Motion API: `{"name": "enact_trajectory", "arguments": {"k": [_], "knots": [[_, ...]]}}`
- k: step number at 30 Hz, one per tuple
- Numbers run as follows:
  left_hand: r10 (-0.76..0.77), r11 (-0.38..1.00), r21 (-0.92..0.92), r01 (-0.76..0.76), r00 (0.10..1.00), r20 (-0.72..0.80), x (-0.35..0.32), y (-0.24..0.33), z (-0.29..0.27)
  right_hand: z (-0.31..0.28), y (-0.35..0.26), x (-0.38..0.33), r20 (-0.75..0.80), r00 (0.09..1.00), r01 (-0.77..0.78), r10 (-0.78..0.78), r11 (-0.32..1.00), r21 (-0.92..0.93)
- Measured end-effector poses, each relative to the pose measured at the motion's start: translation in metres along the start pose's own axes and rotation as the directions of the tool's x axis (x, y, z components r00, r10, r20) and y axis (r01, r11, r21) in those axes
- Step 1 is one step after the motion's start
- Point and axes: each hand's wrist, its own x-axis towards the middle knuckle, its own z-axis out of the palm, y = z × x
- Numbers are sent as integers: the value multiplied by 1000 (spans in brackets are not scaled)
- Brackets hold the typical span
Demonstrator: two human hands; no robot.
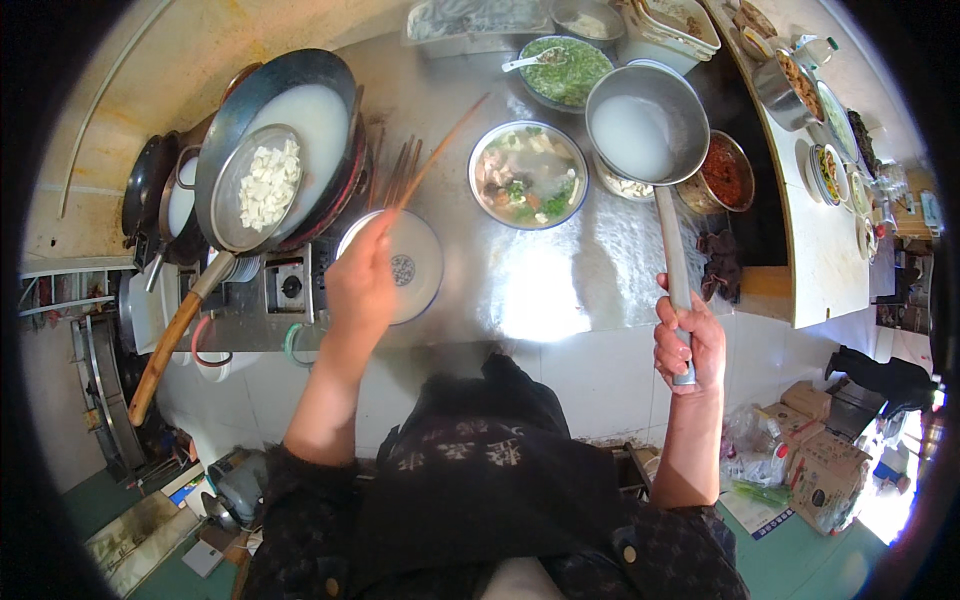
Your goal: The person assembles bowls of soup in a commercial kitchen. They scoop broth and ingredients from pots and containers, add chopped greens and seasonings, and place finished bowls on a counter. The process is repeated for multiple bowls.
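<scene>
The silver metal counter [625, 300] is smooth and very shiny in the middle. On its right, the round grey long-handled pan [690, 135] is metal with a duller shine. The long thin brown stick [440, 153] looks like plain wood. At left, the strainer's long brown handle [158, 362] is smooth wood. The blue-rimmed white plate [422, 292] looks glossy. Nearest, the black apron [480, 530] is dull cloth.

Pale characters [465, 456] run across the black apron [490, 510]; print on a cardboard box [828, 480] and a white sheet [757, 512] on the floor [800, 548] is too small to read.
</scene>
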Motion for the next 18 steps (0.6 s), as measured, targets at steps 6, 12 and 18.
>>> {"name": "enact_trajectory", "arguments": {"k": [6, 12, 18], "knots": [[-84, 972, 208, 107, 989, -118, -110, -75, -83, 24, 10, -11, -15, 1000, 14, -15, 1000, -23], [-378, 868, 302, 393, 919, -108, -256, -138, -138, 87, 41, -10, 193, 981, 8, -9, 1000, 9], [-384, 899, 255, 356, 921, 65, -232, -193, -84, 183, 96, 5, 260, 961, -79, 92, 995, -58]]}}
